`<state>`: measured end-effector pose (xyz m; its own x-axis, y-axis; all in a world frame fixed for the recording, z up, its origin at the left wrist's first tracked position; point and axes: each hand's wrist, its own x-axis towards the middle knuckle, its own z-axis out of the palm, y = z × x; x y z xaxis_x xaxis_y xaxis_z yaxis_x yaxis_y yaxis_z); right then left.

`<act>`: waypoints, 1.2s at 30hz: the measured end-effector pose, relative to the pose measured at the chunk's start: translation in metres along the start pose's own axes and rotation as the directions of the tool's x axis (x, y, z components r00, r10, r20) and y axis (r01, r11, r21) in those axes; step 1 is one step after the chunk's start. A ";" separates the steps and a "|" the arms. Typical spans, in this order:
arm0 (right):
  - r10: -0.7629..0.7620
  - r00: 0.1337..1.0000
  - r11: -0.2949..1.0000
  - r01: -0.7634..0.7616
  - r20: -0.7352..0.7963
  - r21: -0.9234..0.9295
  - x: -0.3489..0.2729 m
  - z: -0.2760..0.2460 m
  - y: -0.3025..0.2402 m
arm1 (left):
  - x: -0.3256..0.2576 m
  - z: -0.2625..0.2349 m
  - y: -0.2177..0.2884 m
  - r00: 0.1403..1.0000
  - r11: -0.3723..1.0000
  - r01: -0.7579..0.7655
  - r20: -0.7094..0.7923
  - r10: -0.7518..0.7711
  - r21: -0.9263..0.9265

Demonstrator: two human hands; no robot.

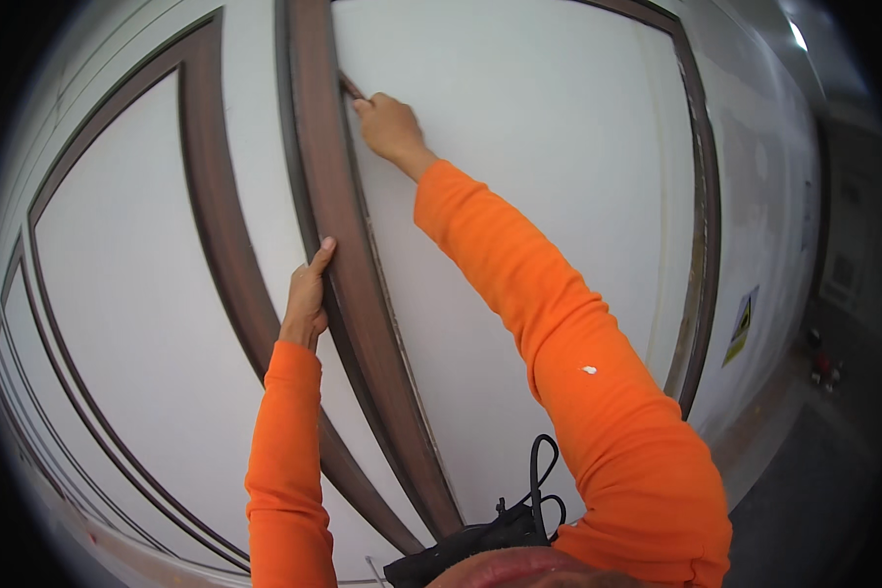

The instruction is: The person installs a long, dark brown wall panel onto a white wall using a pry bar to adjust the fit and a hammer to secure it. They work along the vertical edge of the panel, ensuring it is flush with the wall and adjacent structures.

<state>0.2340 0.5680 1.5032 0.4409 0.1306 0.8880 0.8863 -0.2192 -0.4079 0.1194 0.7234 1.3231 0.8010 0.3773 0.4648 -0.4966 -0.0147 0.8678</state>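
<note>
A dark brown wooden trim (348,265) runs upright along a white panel. My right hand (392,127) is high up on the trim's right side, closed around a thin reddish-brown stick-like tool (350,86). The tool's far end meets the trim's inner edge, and its working tip cannot be made out. Lower down, my left hand (308,294) grips the left edge of the same trim, thumb pointing up along it. Most of its fingers are hidden. The white panel (519,196) lies behind my right hand and forearm.
To the left, another brown frame (216,147) surrounds a white panel (118,245). A worn brown edge (701,225) bounds the right panel. A yellow and black sign (742,326) hangs on the right wall. Below my arms is a black bag (480,539) with a looped cord.
</note>
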 end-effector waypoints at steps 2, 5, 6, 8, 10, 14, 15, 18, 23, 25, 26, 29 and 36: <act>0.028 0.993 0.999 -0.030 0.114 0.015 0.003 -0.012 -0.002 | 0.002 -0.005 -0.002 0.999 0.999 -0.037 -0.023 0.038 0.038; -0.028 0.998 0.998 0.031 0.052 -0.053 -0.005 -0.014 -0.002 | -0.002 -0.001 0.002 0.998 0.997 -0.053 -0.029 0.055 0.063; -0.068 0.998 0.994 0.067 -0.006 -0.092 -0.010 -0.014 -0.003 | -0.004 0.002 0.004 0.998 0.996 -0.055 -0.029 0.057 0.063; -0.049 0.999 0.993 0.050 0.017 -0.104 -0.011 -0.017 -0.006 | -0.006 0.007 0.006 0.998 0.996 -0.060 -0.032 0.062 0.061; -0.049 0.997 0.990 0.056 0.055 -0.130 -0.006 -0.032 -0.005 | -0.004 0.008 0.006 0.998 0.997 -0.063 -0.019 0.064 0.053; -0.197 0.980 0.926 0.198 0.036 -0.323 -0.041 -0.054 0.020 | 0.001 0.008 0.004 0.994 0.994 -0.094 -0.043 0.096 0.061; -0.308 0.951 0.866 0.293 0.030 -0.405 -0.067 -0.055 0.058 | 0.004 0.010 -0.001 0.994 0.994 -0.086 -0.058 0.090 0.068; 0.236 0.970 0.957 -0.222 0.056 -0.189 -0.220 -0.084 0.123 | 0.002 -0.004 -0.006 0.985 0.989 -0.134 -0.103 0.140 0.059; 0.654 0.750 0.751 -0.659 -0.096 -0.027 -0.463 -0.119 0.209 | 0.003 0.006 0.002 0.988 0.989 -0.138 -0.068 0.141 0.057; 0.721 0.681 0.685 -0.729 -0.127 -0.015 -0.520 -0.116 0.221 | 0.007 0.003 -0.002 0.990 0.991 -0.125 -0.060 0.128 0.056; 0.738 0.665 0.672 -0.739 -0.118 0.039 -0.518 -0.118 0.220 | 0.005 0.002 -0.004 0.991 0.991 -0.121 -0.049 0.124 0.051; 0.712 0.691 0.702 -0.693 -0.124 0.165 -0.482 -0.133 0.194 | -0.004 0.006 0.005 0.995 0.995 -0.086 -0.039 0.088 0.046; 0.325 0.849 0.932 -0.364 -0.417 -0.013 -0.302 -0.226 0.162 | -0.003 0.004 0.001 0.996 0.996 -0.085 -0.012 0.085 0.011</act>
<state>0.2129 0.2746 1.2164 0.6037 -0.3636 0.7095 0.6635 -0.2642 -0.7000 0.1180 0.7187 1.3230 0.7517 0.3855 0.5351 -0.5596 -0.0566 0.8268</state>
